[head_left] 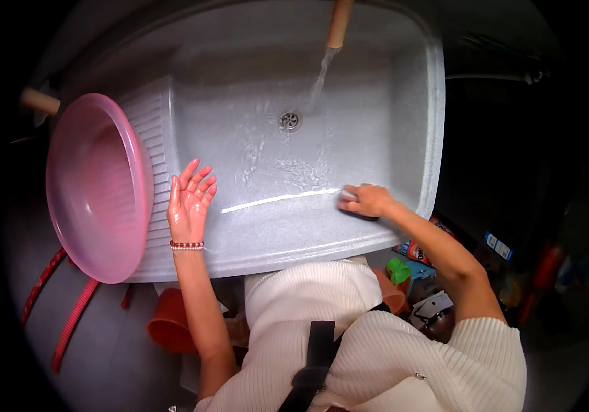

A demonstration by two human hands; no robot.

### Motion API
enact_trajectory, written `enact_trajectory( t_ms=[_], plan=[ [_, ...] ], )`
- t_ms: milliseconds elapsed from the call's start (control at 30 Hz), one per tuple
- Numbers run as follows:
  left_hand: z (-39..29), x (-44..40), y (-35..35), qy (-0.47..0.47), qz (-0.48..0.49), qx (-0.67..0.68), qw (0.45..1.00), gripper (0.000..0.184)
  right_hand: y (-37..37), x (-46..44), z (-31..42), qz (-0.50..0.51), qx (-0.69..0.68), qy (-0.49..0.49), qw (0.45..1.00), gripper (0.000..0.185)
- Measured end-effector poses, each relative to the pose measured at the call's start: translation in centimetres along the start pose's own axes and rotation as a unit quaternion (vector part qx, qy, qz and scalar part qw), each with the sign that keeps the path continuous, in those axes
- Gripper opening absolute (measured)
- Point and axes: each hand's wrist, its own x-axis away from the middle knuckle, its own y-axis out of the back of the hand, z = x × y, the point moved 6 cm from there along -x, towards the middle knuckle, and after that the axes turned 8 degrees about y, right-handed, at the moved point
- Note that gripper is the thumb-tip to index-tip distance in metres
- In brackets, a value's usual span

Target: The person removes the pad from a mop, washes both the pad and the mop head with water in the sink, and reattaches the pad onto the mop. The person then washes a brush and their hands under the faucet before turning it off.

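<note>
My right hand (365, 200) is closed over a dark, flat object (359, 215) against the front inner wall of the grey sink (390, 233), toward its right end. What the dark object is cannot be made out. My left hand (190, 199) is wet and empty, palm up with its fingers apart, over the left part of the sink beside the ribbed washboard (157, 127). A beaded bracelet (187, 245) circles the left wrist. Water (320, 79) runs from a tan tube (338, 26) at the back and spreads on the sink floor around the metal drain (290, 121).
A pink basin (95, 192) leans tilted on the washboard at the left. Below the sink stand a red bucket (172, 321), red ribbed hoses (76, 324) and a green item (397, 271). Another tan tube end (40, 101) shows at the far left.
</note>
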Motion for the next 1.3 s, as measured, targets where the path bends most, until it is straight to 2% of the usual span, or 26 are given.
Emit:
enact_trajectory(
  t_ms=[100, 133, 167, 200, 367, 433, 500, 567, 700, 767, 867, 967, 1067, 1167, 1233, 1300],
  plan=[
    [0.2, 0.0, 0.3, -0.003, -0.011, 0.004, 1.000, 0.051, 0.9, 1.9, -0.5, -0.004, 0.030, -0.058, 0.998, 0.056],
    [0.3, -0.2, 0.8, -0.002, -0.015, 0.004, 1.000, 0.051, 1.4, 2.0, 1.5, -0.016, 0.032, -0.040, 0.999, 0.055],
    [0.3, -0.2, 1.1, -0.001, -0.019, 0.004, 1.000, 0.051, 1.3, 1.3, 3.9, 0.036, -0.007, 0.016, 0.999, 0.056],
    [0.3, -0.1, 1.4, 0.003, -0.027, 0.006, 1.000, 0.051, 1.1, 0.7, 6.6, 0.003, -0.015, 0.037, 0.999, 0.058],
    [0.5, -0.3, 1.6, 0.001, -0.024, 0.022, 0.999, 0.051, 0.3, -3.3, 20.2, -0.007, -0.092, 0.209, 0.973, 0.055],
    [0.3, -0.2, 1.0, -0.007, -0.018, 0.014, 1.000, 0.051, 0.6, -2.1, 22.8, -0.058, -0.112, 0.259, 0.958, 0.053],
    [0.1, -0.2, 0.5, -0.010, 0.000, 0.005, 1.000, 0.050, 0.8, 0.1, 21.4, -0.053, -0.110, 0.264, 0.957, 0.054],
    [0.0, -0.1, 0.1, -0.017, 0.033, -0.002, 0.999, 0.050, 0.2, 2.4, 17.1, -0.104, -0.070, 0.216, 0.968, 0.052],
    [-0.5, 0.4, -1.4, -0.022, 0.062, -0.013, 0.998, 0.047, -0.2, 5.8, 5.8, -0.066, 0.032, 0.048, 0.996, 0.054],
    [-0.4, 0.3, -0.8, -0.017, 0.059, -0.024, 0.998, 0.048, -0.2, 6.2, 3.7, -0.073, 0.090, -0.017, 0.993, 0.049],
    [-0.8, 0.4, -1.4, -0.010, 0.057, -0.026, 0.998, 0.048, -0.6, 5.0, 1.6, -0.128, 0.182, -0.016, 0.975, 0.044],
    [-0.8, 0.3, -1.4, 0.000, 0.048, -0.007, 0.999, 0.048, 0.7, 3.9, 0.4, -0.155, 0.330, -0.006, 0.931, 0.033],
    [-0.6, 0.1, -1.0, 0.010, 0.040, 0.010, 0.999, 0.047, 3.1, 2.4, 0.2, -0.008, 0.437, -0.086, 0.895, 0.031],
    [-0.5, 0.0, -0.7, 0.020, 0.030, 0.013, 0.999, 0.047, 9.8, -0.7, -0.4, 0.003, 0.434, -0.138, 0.890, 0.028],
    [-0.6, 0.1, -0.9, 0.022, 0.019, 0.010, 1.000, 0.048, 15.9, -4.4, -1.5, -0.086, 0.536, -0.153, 0.826, 0.028],
    [-0.5, 0.2, -0.8, 0.020, 0.005, 0.008, 1.000, 0.048, 23.7, -5.6, 0.3, -0.230, 0.586, -0.137, 0.765, 0.029]
  ],
)
